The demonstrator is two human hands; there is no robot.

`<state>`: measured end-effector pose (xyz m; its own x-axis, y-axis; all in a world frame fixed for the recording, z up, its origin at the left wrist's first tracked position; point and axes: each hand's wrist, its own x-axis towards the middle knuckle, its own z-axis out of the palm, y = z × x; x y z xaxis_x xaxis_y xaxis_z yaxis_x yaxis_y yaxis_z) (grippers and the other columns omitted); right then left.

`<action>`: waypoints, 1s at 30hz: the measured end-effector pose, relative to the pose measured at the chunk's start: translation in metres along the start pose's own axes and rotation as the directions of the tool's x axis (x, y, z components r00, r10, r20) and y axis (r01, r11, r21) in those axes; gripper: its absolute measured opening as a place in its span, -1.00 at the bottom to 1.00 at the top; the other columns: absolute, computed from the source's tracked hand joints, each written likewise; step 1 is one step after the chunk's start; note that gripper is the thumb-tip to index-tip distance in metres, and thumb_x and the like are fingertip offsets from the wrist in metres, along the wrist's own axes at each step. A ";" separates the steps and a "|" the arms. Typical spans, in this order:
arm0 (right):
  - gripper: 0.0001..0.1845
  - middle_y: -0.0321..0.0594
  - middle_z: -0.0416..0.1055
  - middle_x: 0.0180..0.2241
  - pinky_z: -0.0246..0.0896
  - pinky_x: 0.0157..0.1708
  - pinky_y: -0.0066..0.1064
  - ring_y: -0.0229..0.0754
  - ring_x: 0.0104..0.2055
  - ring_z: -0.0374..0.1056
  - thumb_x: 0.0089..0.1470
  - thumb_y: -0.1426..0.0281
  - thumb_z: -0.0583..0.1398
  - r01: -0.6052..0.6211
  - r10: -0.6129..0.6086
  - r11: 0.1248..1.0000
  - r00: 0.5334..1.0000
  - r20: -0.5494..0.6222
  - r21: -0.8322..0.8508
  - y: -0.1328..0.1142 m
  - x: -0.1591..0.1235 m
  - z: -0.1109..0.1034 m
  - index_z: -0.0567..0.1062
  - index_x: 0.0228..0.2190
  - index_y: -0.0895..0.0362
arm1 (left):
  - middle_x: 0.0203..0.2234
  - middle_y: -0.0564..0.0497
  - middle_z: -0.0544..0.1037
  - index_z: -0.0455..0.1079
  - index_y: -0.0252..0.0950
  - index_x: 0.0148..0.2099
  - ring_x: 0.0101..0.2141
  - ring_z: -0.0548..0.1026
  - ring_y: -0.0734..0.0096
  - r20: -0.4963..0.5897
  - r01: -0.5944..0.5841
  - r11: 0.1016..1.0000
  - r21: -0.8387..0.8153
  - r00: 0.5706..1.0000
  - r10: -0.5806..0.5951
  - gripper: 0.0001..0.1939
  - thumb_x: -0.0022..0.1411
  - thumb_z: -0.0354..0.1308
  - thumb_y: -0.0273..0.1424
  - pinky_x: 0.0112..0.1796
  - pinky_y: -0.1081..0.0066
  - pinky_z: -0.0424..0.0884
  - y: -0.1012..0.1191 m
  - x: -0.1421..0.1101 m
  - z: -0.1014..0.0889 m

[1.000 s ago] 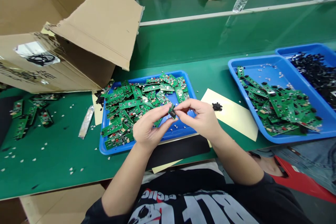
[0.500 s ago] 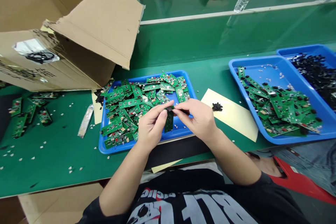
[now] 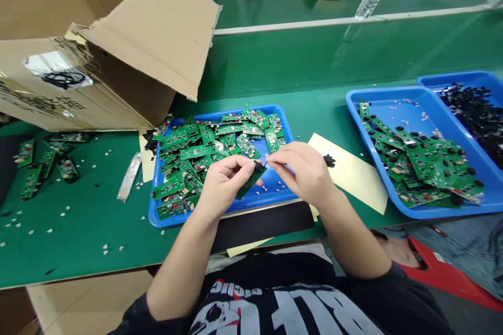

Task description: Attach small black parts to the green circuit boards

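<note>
My left hand (image 3: 225,182) pinches a small green circuit board (image 3: 249,184) by its upper end, where a black piece sits between thumb and fingers. The board hangs tilted over a blue tray (image 3: 288,133) of loose circuit boards (image 3: 200,152). Just right of the board's tip, my right hand (image 3: 304,174) is closed in a pinch. A tiny pale bit shows at its fingertips, too small to name. Beside this hand, a black star-shaped cluster (image 3: 329,160) lies on a cream paper sheet (image 3: 357,183).
A second blue tray (image 3: 356,110) at right holds boards with black pieces; behind it a blue tray (image 3: 432,79) holds black parts. An open cardboard box (image 3: 153,26) stands at back left. Loose boards (image 3: 47,165) and a clear packet (image 3: 129,178) lie left. Another person's leg (image 3: 463,241) shows at right.
The board has turned in my left hand, first swinging upright and now slanting down to the left. My right fingers have drawn slightly off its end, and the dark strip they held no longer shows.
</note>
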<state>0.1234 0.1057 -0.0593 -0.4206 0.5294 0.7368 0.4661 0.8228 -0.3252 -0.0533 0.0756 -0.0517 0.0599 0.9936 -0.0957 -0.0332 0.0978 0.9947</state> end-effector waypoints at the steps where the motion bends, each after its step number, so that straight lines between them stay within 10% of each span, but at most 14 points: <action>1: -0.90 -0.18 0.50 -0.45 0.32 -0.36 -0.34 -0.19 -0.38 0.41 0.15 0.54 0.14 0.014 -0.014 1.000 1.000 -0.003 -0.012 0.000 0.000 0.000 0.47 -0.37 0.17 | -0.64 0.06 0.50 0.41 -0.33 -0.46 -0.59 0.47 0.47 0.028 0.029 1.000 0.011 0.999 -0.029 -0.67 0.04 0.28 -0.14 -0.50 0.48 0.38 0.000 0.000 -0.001; 11: -0.86 -0.17 0.48 -0.43 0.34 -0.30 -0.32 -0.20 -0.34 0.39 0.13 0.59 0.13 0.096 -0.095 0.994 0.995 -0.017 0.045 -0.001 -0.004 0.010 0.47 -0.36 0.18 | -0.63 0.08 0.46 0.32 -0.32 -0.49 -0.55 0.40 0.51 0.155 0.130 0.989 0.073 0.978 -0.140 -0.67 0.09 0.24 -0.16 -0.46 0.50 0.30 0.002 0.000 -0.006; 21: -0.41 -0.02 0.19 0.13 0.33 -0.03 -0.10 -0.19 -0.21 0.43 0.07 0.63 0.06 -0.030 0.033 0.955 0.999 -0.005 0.296 -0.004 -0.003 0.002 0.28 0.12 0.00 | -0.30 -0.06 0.58 0.47 -0.29 -0.24 -0.27 0.53 0.34 0.096 -0.207 0.974 0.087 0.975 0.199 -0.76 0.03 0.33 -0.30 -0.22 0.38 0.46 -0.008 0.001 -0.005; 26: -0.58 -0.14 0.38 -0.09 0.41 -0.21 -0.11 -0.15 -0.31 0.44 0.07 0.47 0.07 -0.138 0.263 0.858 0.945 -0.194 0.494 -0.001 -0.005 -0.006 0.41 -0.03 -0.06 | -0.21 -0.07 0.58 0.45 -0.24 -0.07 -0.18 0.52 0.31 -0.014 -0.522 0.613 0.594 0.755 0.656 -0.72 0.14 0.26 -0.37 -0.13 0.29 0.47 -0.013 0.002 -0.007; 30: -0.68 -0.24 0.44 -0.29 0.34 -0.42 -0.24 -0.22 -0.48 0.33 0.02 0.44 0.08 -0.134 0.490 0.763 0.758 -0.430 0.633 0.012 -0.006 -0.026 0.52 -0.24 -0.10 | -0.23 -0.05 0.57 0.40 -0.23 0.01 -0.22 0.53 0.35 0.033 -0.579 0.332 0.744 0.528 0.848 -0.63 0.12 0.28 -0.45 -0.19 0.35 0.50 -0.014 0.004 -0.011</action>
<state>0.1521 0.1074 -0.0521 0.2446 0.7160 0.6539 -0.0805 0.6870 -0.7221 -0.0639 0.0786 -0.0662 0.0360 0.6061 0.7945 0.6969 -0.5851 0.4148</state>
